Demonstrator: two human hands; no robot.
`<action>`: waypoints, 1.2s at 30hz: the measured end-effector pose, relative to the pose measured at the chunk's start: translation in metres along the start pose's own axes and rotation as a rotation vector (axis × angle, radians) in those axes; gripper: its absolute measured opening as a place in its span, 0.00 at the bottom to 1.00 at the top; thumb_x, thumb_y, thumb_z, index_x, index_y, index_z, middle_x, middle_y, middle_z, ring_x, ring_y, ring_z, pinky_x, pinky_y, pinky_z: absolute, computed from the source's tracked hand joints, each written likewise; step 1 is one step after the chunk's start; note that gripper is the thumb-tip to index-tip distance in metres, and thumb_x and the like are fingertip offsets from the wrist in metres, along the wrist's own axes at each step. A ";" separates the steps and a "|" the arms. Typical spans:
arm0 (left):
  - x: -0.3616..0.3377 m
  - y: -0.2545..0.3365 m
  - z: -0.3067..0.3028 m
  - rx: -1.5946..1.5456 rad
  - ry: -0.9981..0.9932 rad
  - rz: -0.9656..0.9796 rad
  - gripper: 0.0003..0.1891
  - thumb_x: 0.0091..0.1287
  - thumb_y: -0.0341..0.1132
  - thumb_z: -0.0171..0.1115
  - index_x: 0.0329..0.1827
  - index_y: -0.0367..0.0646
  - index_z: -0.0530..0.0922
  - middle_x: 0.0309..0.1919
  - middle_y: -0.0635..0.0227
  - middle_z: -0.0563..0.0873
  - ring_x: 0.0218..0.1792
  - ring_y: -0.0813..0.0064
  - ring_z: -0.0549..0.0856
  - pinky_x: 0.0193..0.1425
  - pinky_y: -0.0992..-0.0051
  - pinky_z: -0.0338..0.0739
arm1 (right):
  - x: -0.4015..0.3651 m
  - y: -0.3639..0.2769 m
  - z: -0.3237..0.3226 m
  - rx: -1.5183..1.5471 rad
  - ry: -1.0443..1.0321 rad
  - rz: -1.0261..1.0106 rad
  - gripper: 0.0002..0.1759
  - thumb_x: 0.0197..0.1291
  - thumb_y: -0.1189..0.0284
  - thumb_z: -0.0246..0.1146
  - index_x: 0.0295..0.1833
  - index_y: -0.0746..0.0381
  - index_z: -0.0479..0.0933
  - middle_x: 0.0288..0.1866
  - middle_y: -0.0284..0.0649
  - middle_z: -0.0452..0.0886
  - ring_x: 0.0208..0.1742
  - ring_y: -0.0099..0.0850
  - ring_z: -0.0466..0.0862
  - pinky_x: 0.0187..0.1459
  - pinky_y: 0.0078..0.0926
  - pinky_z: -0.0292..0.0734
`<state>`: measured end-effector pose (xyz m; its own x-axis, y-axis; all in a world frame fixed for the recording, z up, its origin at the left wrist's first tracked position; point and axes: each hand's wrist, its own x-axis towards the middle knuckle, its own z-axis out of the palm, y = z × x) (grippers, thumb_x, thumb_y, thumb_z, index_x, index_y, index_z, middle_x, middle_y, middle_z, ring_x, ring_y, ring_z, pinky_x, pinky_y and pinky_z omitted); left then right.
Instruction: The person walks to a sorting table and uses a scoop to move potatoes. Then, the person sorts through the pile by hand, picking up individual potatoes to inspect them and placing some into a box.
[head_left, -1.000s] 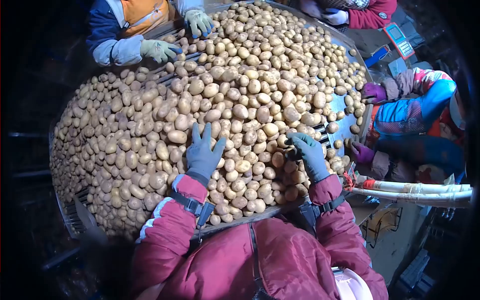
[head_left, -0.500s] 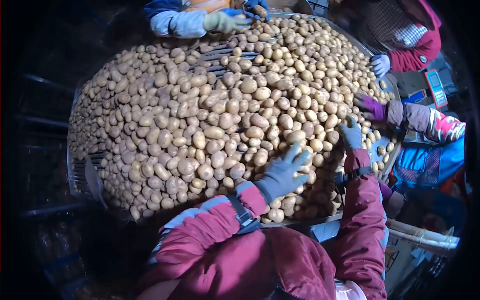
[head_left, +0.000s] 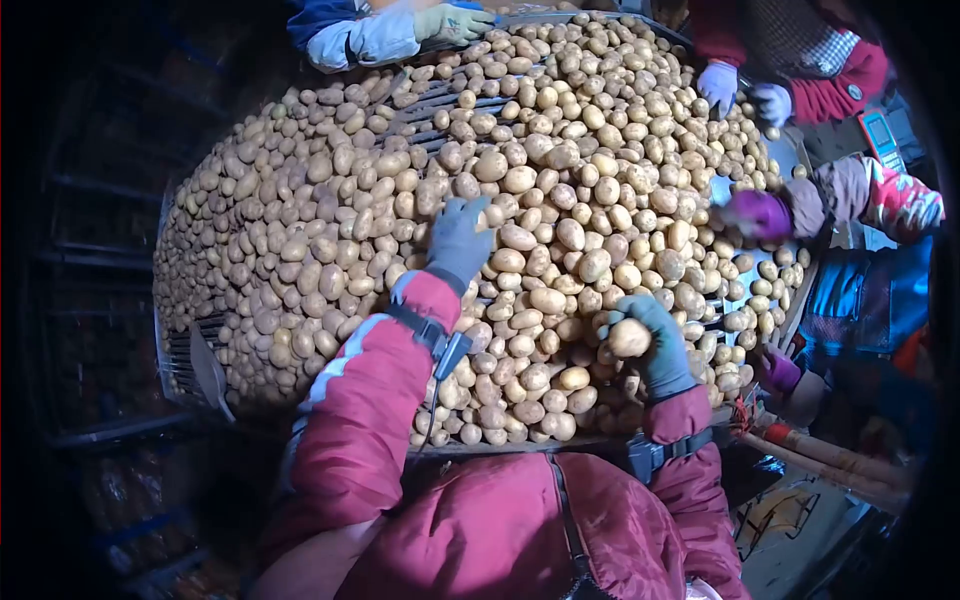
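Observation:
A broad heap of potatoes (head_left: 330, 215) covers the slatted sorting table in front of me. My left hand (head_left: 459, 243), in a grey glove, reaches into the middle of the heap; its fingers are curled round a potato (head_left: 487, 221), partly hidden by the glove. Nearer the front edge at right, my right hand (head_left: 662, 345), also gloved, is closed on a pale, round potato (head_left: 629, 338) held just above the others.
Metal slats (head_left: 432, 122) show through the heap. Co-workers' gloved hands are at the table: a pale glove (head_left: 452, 24) at the top, white gloves (head_left: 718, 88) at top right, a purple glove (head_left: 757, 214) at right. Wooden poles (head_left: 830, 455) lie at lower right.
My left hand has moved left and farther into the heap. My right hand has come back toward me and left, and now holds a potato. Co-workers' hands have shifted too.

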<state>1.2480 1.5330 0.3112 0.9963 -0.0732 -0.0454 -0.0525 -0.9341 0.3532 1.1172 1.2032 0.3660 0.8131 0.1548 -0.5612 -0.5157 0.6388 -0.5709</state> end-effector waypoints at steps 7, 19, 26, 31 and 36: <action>-0.043 0.065 -0.024 -0.686 -0.059 0.599 0.29 0.70 0.44 0.72 0.71 0.46 0.77 0.65 0.61 0.82 0.60 0.70 0.82 0.65 0.70 0.78 | 0.005 0.032 0.025 -0.323 -0.298 -0.056 0.25 0.72 0.69 0.60 0.71 0.66 0.74 0.71 0.45 0.76 0.70 0.34 0.78 0.63 0.29 0.81; 0.084 0.040 -0.017 -0.391 -0.093 -0.017 0.29 0.71 0.45 0.65 0.71 0.41 0.75 0.62 0.54 0.82 0.62 0.62 0.81 0.68 0.67 0.75 | -0.002 0.030 0.010 -0.042 -0.175 0.092 0.25 0.77 0.61 0.55 0.72 0.64 0.72 0.63 0.41 0.81 0.61 0.33 0.83 0.56 0.33 0.85; -0.066 0.134 -0.041 -0.783 -0.271 0.379 0.25 0.79 0.48 0.58 0.70 0.40 0.77 0.54 0.56 0.87 0.50 0.72 0.86 0.57 0.70 0.80 | 0.004 0.040 0.028 0.105 -0.209 0.096 0.35 0.77 0.44 0.52 0.75 0.59 0.68 0.69 0.39 0.77 0.62 0.37 0.83 0.56 0.48 0.86; -0.124 0.141 -0.014 -0.606 -0.240 0.408 0.27 0.79 0.49 0.55 0.74 0.42 0.74 0.63 0.50 0.82 0.64 0.56 0.79 0.69 0.62 0.73 | -0.011 0.067 0.023 0.144 -0.131 0.150 0.37 0.74 0.42 0.56 0.78 0.53 0.65 0.76 0.38 0.71 0.73 0.38 0.73 0.62 0.55 0.80; -0.160 0.103 0.014 -0.672 -0.351 0.465 0.25 0.78 0.46 0.57 0.73 0.44 0.75 0.67 0.49 0.79 0.72 0.48 0.73 0.77 0.58 0.67 | -0.041 0.112 -0.008 0.053 -0.027 0.014 0.38 0.72 0.39 0.57 0.71 0.59 0.72 0.63 0.43 0.82 0.55 0.39 0.87 0.56 0.47 0.84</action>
<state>1.0824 1.4432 0.3416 0.8003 -0.5996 -0.0055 -0.2854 -0.3891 0.8758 1.0241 1.2629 0.3200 0.8136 0.1838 -0.5516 -0.5122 0.6756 -0.5303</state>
